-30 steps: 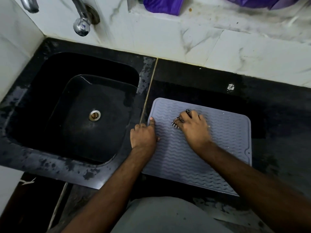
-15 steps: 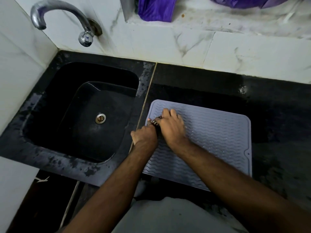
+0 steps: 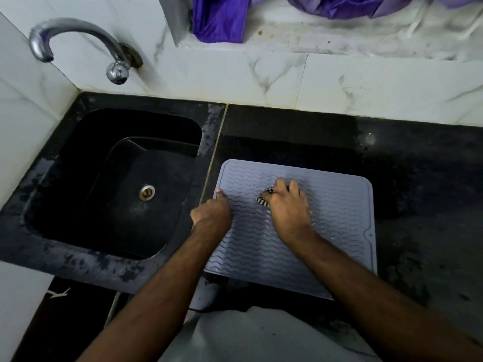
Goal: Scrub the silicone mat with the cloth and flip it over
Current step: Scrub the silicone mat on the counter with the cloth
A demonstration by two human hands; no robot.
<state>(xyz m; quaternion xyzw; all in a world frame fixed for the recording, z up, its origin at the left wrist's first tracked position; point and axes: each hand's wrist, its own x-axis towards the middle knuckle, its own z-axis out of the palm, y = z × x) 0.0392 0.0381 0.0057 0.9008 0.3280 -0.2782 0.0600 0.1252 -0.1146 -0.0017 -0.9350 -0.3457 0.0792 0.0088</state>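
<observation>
— What sits closest to the camera?

— A pale grey garment at the bottom edge, then two bare forearms reaching forward over the black counter [image 3: 418, 205].

— And the hands?

— The left hand [image 3: 213, 214] rests on the left edge of the silicone mat [image 3: 326, 231], fingers curled under and one fingertip pressing down near the mat's far left corner. It holds nothing that I can make out. The right hand [image 3: 287, 205] is curled around the cloth [image 3: 264, 198] and presses it onto the mat.

— How does the cloth look?

— Only a small bunched bit shows, sticking out at the thumb side of the right hand, dark with light stripes. The rest is hidden under the palm.

— And the mat itself?

— Pale grey-lilac, rectangular with rounded corners and a raised rim. Its top is covered with rows of wavy ridges. A small tab with a hole sits on its right edge. It lies flat on the counter, just right of the seam beside the black sink [image 3: 52, 205], and its near edge reaches the counter's front.

— Farther back?

— The sink basin has a metal drain [image 3: 147, 192]. A curved metal tap [image 3: 78, 45] comes out of the white marbled wall above it. On the ledge behind the counter lies purple fabric [image 3: 222, 17].
</observation>
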